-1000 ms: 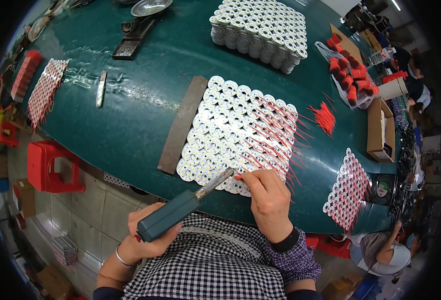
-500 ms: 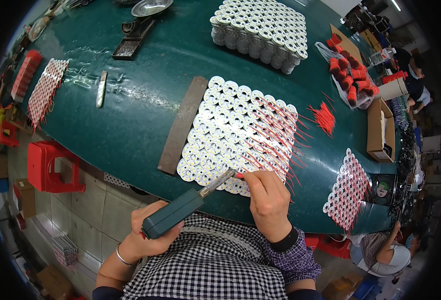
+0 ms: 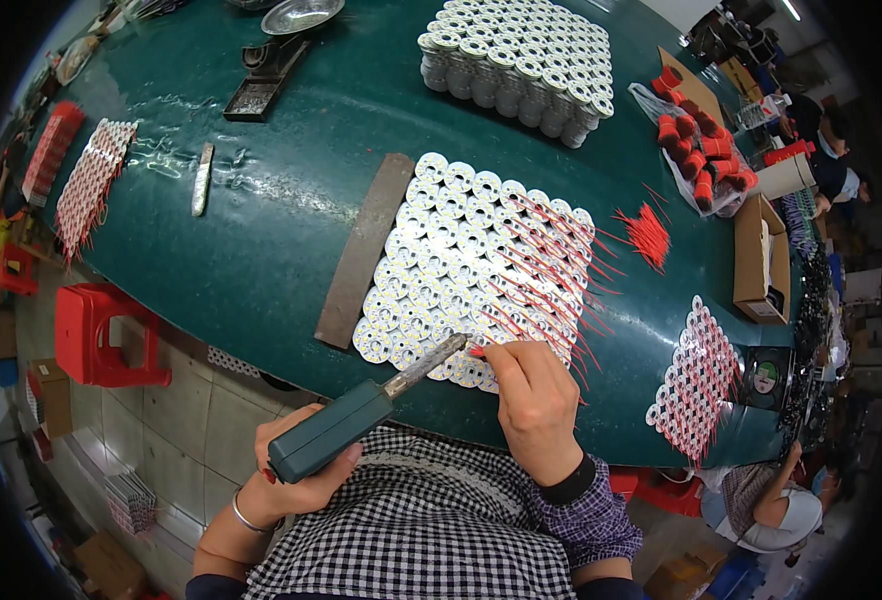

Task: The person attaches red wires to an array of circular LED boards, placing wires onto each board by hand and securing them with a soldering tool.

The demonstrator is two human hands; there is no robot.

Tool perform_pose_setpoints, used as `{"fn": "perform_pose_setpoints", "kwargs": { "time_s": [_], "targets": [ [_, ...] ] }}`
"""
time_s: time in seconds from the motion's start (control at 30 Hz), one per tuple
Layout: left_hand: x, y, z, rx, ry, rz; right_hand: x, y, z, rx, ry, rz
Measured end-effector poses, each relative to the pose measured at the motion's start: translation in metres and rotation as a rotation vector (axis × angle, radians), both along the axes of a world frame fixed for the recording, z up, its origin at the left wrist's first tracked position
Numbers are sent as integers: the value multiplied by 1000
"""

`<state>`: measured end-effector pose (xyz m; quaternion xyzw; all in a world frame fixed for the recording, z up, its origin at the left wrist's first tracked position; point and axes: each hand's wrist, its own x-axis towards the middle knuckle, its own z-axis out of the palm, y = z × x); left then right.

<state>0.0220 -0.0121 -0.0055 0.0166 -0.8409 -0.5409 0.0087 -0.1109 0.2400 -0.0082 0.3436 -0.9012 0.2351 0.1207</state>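
Note:
My left hand point(image 3: 306, 470) is wrapped round the dark green handle of a soldering iron point(image 3: 336, 430). Its metal tip points up and right, close to the near edge of a panel of round white LED boards point(image 3: 436, 262). Just right of the tip, my right hand point(image 3: 539, 405) is closed in a pinch on a red wire point(image 3: 477, 351), of which only a short end shows. Other red wires point(image 3: 541, 270) lie across the right part of the panel. Along the panel's left side rests a flat dark metal bar point(image 3: 366, 250).
A pile of loose red wires point(image 3: 648, 238) lies right of the panel. Stacked boards point(image 3: 516, 60) stand at the back, beside a bag of red spools point(image 3: 701, 150). A wired panel point(image 3: 694, 385) sits at the right edge, near a cardboard box point(image 3: 761, 260). A knife-like strip point(image 3: 203, 180) lies left.
The soldering iron and my left hand have shifted slightly left and down, and its tip has drawn a little away from my right fingers. My right hand stays almost still.

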Motion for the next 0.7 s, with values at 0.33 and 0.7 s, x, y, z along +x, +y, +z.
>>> {"fn": "perform_pose_setpoints", "kwargs": {
  "time_s": [0.33, 0.7],
  "targets": [
    [0, 1, -2, 6, 6, 5, 3, 4, 6, -37, 64, -54],
    [-22, 11, -3, 41, 145, -45, -4, 5, 2, 37, 29, -6]
  ]
}}
